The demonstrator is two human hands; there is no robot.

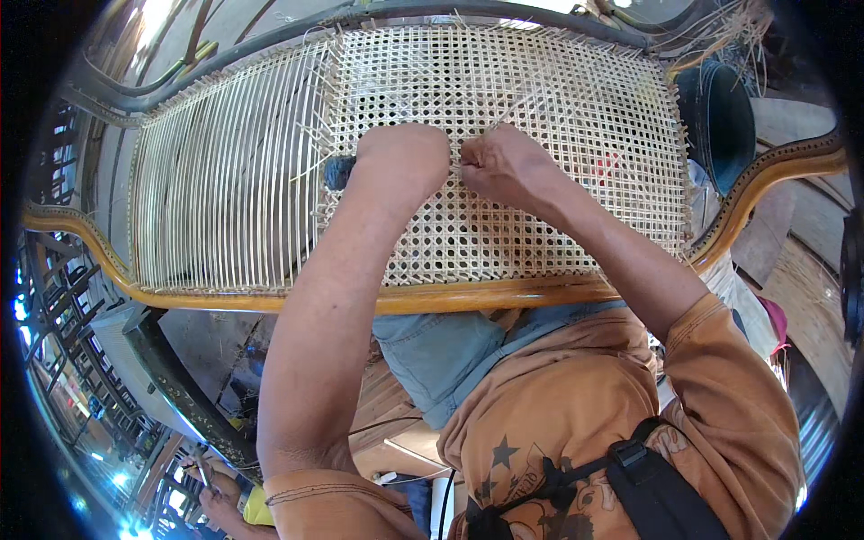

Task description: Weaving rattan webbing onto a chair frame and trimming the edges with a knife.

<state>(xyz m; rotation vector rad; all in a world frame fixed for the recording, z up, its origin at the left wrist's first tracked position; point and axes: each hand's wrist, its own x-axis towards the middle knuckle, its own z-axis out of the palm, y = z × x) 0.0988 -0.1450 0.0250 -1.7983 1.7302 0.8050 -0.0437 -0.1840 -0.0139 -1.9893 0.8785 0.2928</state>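
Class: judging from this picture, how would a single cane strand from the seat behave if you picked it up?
Probably light and springy: the cane strands are thin and span the frame unsupported. Likely bendable yet somewhat stiff: loose ends near the hands stick out straight, not drooping.

Unwoven strands (pixel 216 180) leave open gaps; woven cane mesh (pixel 558 135) blocks passage.

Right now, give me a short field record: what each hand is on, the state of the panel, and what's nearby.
left hand: on the woven cane panel, gripping a dark-handled tool
right hand: pinching a thin cane strand at the weave
panel state: right part woven in open mesh; left part only parallel strands
frame: curved wooden rail along the near edge
nearby: dark bucket at the far right
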